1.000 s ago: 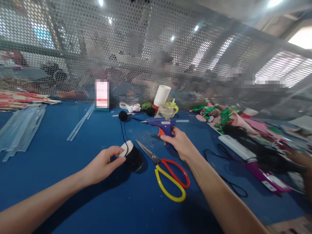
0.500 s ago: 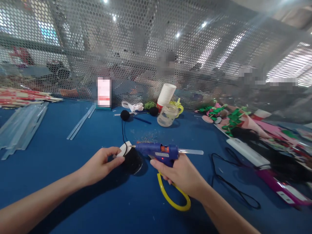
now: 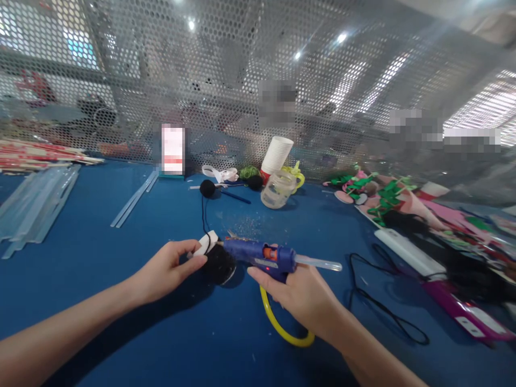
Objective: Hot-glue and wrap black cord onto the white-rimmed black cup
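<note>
Between thumb and fingers, my left hand (image 3: 175, 269) pinches a small white piece (image 3: 208, 241) with black yarn across it. Just below that piece lies a dark, rounded thing (image 3: 221, 267) with a shiny rim; its kind is unclear. A black yarn strand runs from the white piece up to a black yarn ball (image 3: 207, 188). My right hand (image 3: 300, 293) is wrapped around a blue glue gun (image 3: 253, 252), whose nozzle is at the white piece's right edge. A clear glue stick (image 3: 320, 263) protrudes from the gun's back. A yellow curved handle (image 3: 282, 330) shows below my right hand.
Clear plastic strips (image 3: 38, 207) lie at the left. Behind stand a lit phone (image 3: 172, 148), stacked paper cups (image 3: 277, 154) and a clear jar (image 3: 278, 190). On the right are craft flowers (image 3: 387, 199), a purple-and-white power strip (image 3: 463, 309) and a black cord (image 3: 387, 307).
The glue gun's back end has dipped and its glue stick now slants downward to the right. Its nozzle stays by the white piece, and my left hand has hardly moved.
</note>
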`<state>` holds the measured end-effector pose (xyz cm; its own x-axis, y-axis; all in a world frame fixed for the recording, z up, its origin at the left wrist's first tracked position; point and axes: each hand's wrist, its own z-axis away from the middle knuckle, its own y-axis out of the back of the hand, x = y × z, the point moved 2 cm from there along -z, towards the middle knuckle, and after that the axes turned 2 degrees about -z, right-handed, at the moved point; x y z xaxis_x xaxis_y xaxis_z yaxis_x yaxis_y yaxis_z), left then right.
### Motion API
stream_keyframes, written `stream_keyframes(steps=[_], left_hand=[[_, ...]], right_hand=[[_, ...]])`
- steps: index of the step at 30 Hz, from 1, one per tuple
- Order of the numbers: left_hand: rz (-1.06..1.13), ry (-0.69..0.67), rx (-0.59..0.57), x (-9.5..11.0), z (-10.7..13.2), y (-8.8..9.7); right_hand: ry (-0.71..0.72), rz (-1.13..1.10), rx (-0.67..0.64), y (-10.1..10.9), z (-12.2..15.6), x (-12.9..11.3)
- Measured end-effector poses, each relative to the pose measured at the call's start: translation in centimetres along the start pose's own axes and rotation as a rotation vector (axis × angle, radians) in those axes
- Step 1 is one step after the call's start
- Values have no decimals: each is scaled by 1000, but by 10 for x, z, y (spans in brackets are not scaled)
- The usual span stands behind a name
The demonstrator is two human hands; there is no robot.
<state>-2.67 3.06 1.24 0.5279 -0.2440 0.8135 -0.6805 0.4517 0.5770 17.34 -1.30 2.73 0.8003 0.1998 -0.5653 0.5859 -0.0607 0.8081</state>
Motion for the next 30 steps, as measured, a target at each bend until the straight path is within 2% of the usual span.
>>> stream_keyframes(steps=[8,11,19,23,30], left_hand=[[6,-12,-1,3,0,0],[22,-12,-3,5,1,0],[9,-32,-1,3,0,0],[-12,-33,-4,2,0,1],[-37,-34,-2,2,0,1]], right_hand=[[-9,-32,21,-2,2,-1],[-4,-29,-24,-2,3,-2],[-54,-86,-53,-1,2,-6],[-90,-60,-23,0,2,-6],[-22,-55,-26,-1,3,-5]])
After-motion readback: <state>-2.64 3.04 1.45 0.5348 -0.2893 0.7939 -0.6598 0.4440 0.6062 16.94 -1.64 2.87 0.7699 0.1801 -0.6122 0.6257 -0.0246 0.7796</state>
